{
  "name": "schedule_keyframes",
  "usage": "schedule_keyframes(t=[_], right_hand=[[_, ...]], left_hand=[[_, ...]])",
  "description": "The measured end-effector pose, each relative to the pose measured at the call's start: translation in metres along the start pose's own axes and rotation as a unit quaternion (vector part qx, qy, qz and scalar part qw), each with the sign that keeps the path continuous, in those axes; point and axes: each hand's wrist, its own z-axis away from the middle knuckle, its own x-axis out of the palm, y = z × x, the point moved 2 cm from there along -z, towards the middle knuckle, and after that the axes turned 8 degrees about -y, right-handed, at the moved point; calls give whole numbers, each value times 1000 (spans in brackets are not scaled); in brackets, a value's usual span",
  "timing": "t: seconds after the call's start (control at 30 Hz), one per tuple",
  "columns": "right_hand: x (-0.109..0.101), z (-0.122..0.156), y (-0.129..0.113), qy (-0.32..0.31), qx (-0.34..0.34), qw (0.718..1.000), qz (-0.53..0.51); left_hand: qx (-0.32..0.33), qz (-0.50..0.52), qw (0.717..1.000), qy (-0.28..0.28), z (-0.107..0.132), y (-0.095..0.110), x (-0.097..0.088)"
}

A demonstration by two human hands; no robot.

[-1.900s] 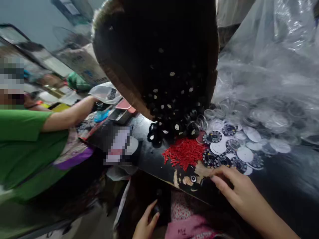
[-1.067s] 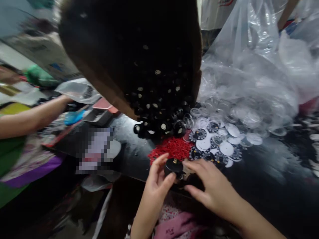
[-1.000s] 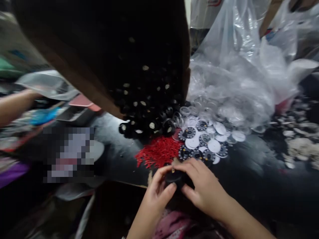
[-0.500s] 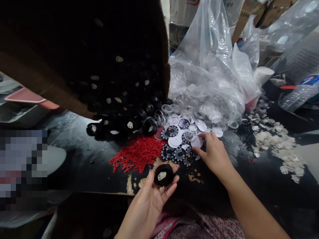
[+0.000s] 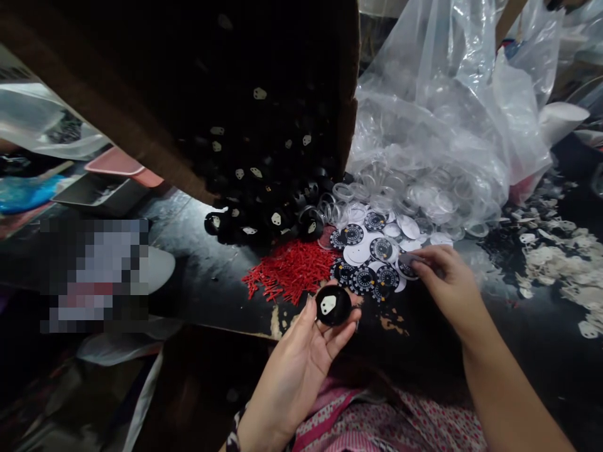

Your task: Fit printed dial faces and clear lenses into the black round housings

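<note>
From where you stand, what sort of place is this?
Probably a small assembly workshop. A tipped cardboard box spills black round casings beside a heap of red pins, printed dials and a plastic bag of clear lenses. The left hand holds one casing.

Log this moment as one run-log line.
left hand: holds black disc | right hand: pinches dial at dial pile | nearby: red pins, box, bag

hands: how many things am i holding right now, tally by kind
black round case, in the left hand: 1
printed dial disc, pinched at the fingertips of the right hand: 1
total: 2
</note>
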Motion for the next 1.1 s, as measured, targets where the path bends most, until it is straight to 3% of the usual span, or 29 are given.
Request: schedule_keyframes(t=[0.17, 0.3, 0.4, 0.5, 0.57, 0.6, 0.63, 0.73, 0.8, 1.0, 1.1], right_hand=[[-2, 4, -9, 9, -36, 999, 21], [2, 8, -15, -47, -30, 998, -14], [6, 13, -17, -83, -18, 996, -36], [7, 16, -20, -82, 1, 995, -63], [7, 17, -22, -81, 18, 993, -85], [8, 18, -23, -87, 24, 992, -90], [9, 18, -25, -97, 25, 991, -91], [12, 18, -31, -123, 5, 989, -80], [14, 18, -32, -117, -9, 990, -79], [20, 23, -30, -86, 15, 990, -109], [25, 29, -44, -114, 28, 983, -141]], left_hand=[[0, -4, 1000, -5, 2, 0, 0], [3, -29, 999, -24, 4, 0, 0], [97, -120, 988, 10, 7, 4, -4], [211, -339, 915, 52, 6, 13, -11], [227, -451, 861, 66, 1, 19, -15], [225, -461, 856, 71, -3, 21, -17], [222, -435, 870, 73, -7, 22, -18], [161, -240, 956, 49, -15, 18, -19], [112, -132, 984, 30, -15, 13, -15], [38, -65, 997, 0, -9, 2, -1], [33, -62, 998, 0, -9, -2, 1]])
